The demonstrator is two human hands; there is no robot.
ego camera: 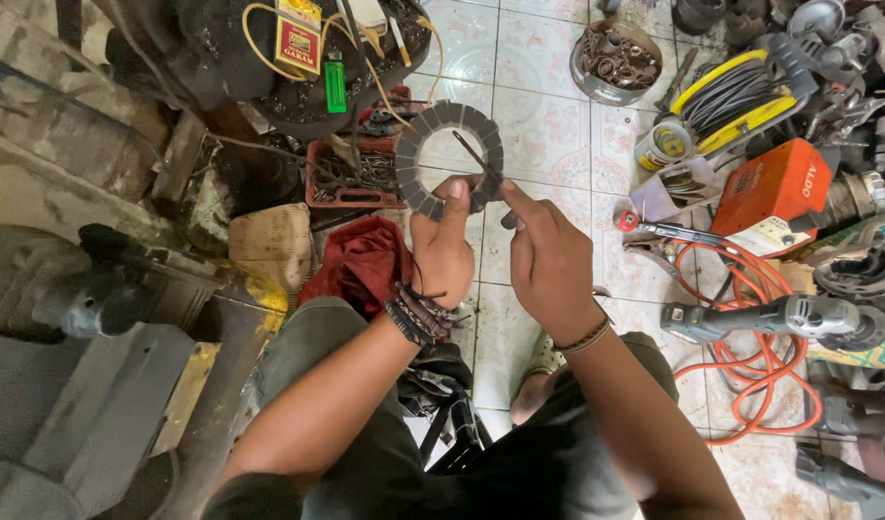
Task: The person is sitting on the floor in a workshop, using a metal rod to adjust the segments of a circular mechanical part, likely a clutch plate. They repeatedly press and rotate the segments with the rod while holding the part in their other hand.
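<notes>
Just above the centre of the frame, the left hand is closed around the lower edge of a grey segmented ring, a flat disc with a wide open middle and blocks set all around its face. The thumb lies straight up against the ring's near face, and the other fingers curl behind it, so the ring stands upright over the tiled floor. Dark cord bracelets sit on this wrist.

The right hand is just beside the left, fingers drawn together in a pinch on a thin dark rod that slants up across the ring's open middle. The forefinger points toward the ring's lower right edge and appears to touch it; whether the rod's tip touches the ring cannot be told.

A red cloth lies crumpled on the person's knee just to the left of the left hand.

Behind the ring, left of centre, a small red tray holds a tangle of dark metal bits and springs. At the top, right of centre, a round metal bowl is full of rusty rings and small round parts. In the upper left, a dark round pan carries a green lighter, a red and yellow packet and loops of yellow wire.

On the right, an orange hose coils on the floor around a grey power tool, with an orange machine casing above them.
</notes>
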